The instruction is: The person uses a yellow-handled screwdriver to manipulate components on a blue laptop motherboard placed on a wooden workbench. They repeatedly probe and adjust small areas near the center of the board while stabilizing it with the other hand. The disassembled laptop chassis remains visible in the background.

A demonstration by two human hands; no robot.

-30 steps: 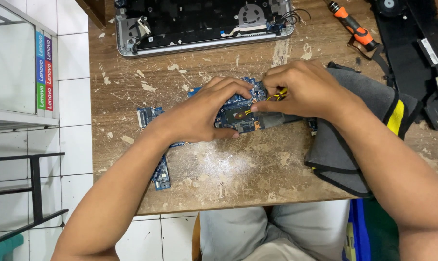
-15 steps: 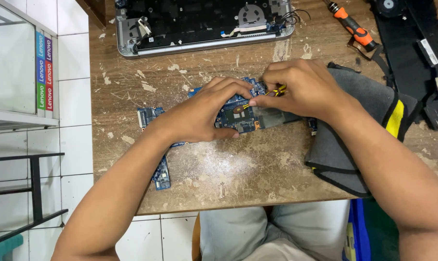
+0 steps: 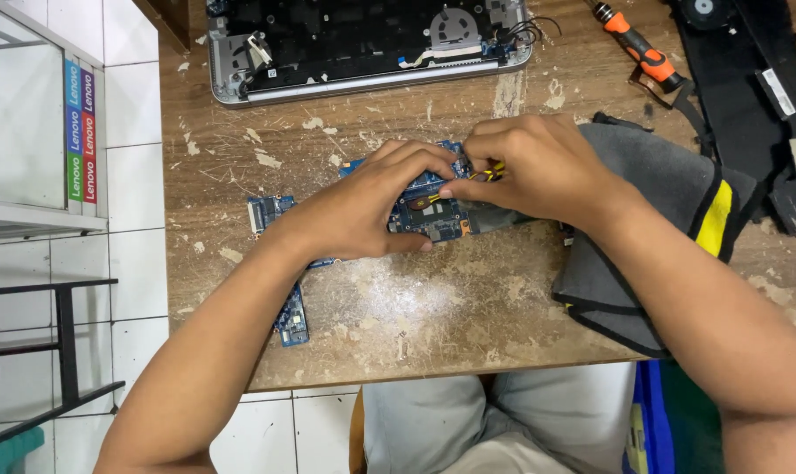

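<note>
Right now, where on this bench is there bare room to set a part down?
The widest bare patch is the scuffed wood at the near edge, between the small blue board and the grey cloth. A narrower strip lies between the open laptop base and the hands. The right side is crowded with the screwdriver and black parts.

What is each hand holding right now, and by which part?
The left hand presses on the blue circuit board, gripping its middle. The right hand pinches a small yellow-and-black tool at its handle, tip hidden.
</note>
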